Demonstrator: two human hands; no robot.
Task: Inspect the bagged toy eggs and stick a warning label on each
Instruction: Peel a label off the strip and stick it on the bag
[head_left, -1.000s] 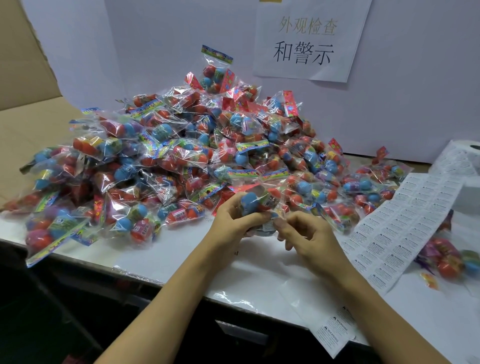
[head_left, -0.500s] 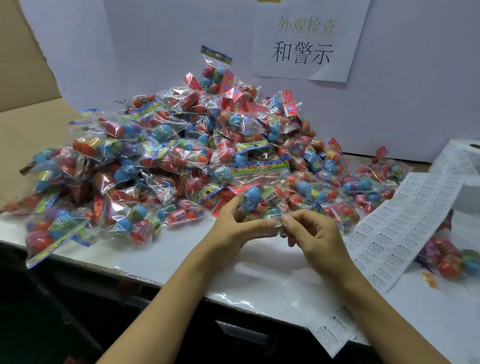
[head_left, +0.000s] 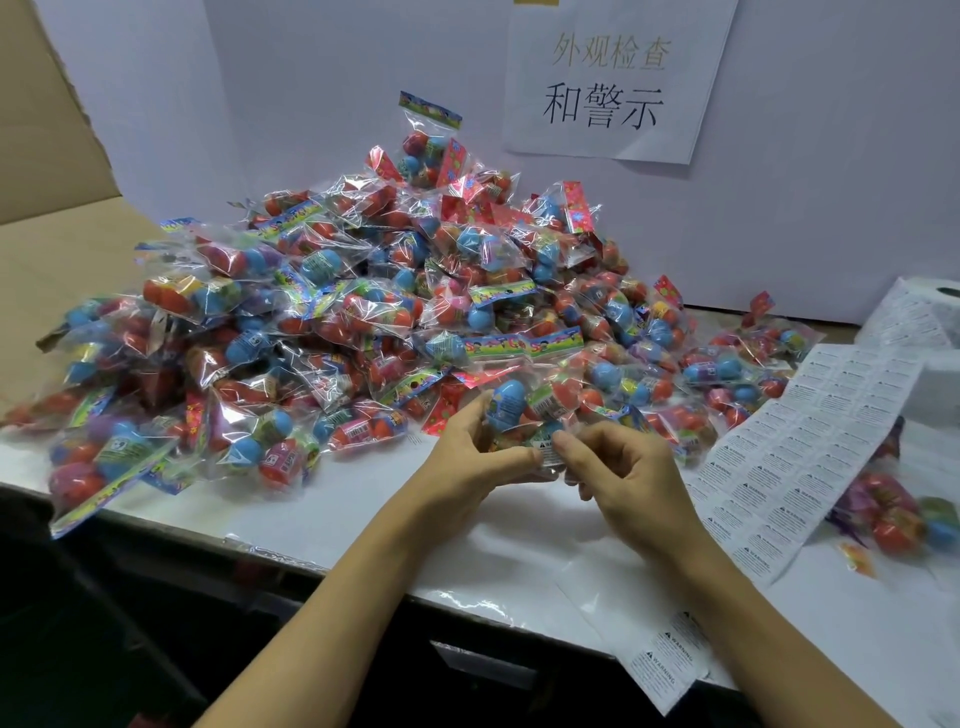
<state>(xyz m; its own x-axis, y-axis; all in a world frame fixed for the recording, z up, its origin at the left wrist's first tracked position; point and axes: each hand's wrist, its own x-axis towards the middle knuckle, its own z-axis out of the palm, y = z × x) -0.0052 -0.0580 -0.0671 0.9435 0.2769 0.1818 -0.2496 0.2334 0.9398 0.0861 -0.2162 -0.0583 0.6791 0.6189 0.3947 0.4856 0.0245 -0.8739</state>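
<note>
Head view: left hand (head_left: 467, 457) holds one bag of toy eggs (head_left: 524, 410) above the worktop (head_left: 363, 499), grip curled round it; right hand (head_left: 623, 478) pinches a warning label (head_left: 546, 451) against the bag; pile of bags (head_left: 337, 322) just behind; label sheet (head_left: 810, 457) right

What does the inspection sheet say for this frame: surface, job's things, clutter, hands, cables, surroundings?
Surface: white table, plastic film over its front edge.
Job's things: big pile of egg bags; held bag with a label on it; label sheet at right, label roll behind it.
Clutter: loose bags right of the sheet; label strip hanging over the table's front edge.
Hands: left hand has the bag in its grip; right hand pinches at the label.
Cables: nothing seen.
Surroundings: white backboard with a paper sign; cardboard at left.
</note>
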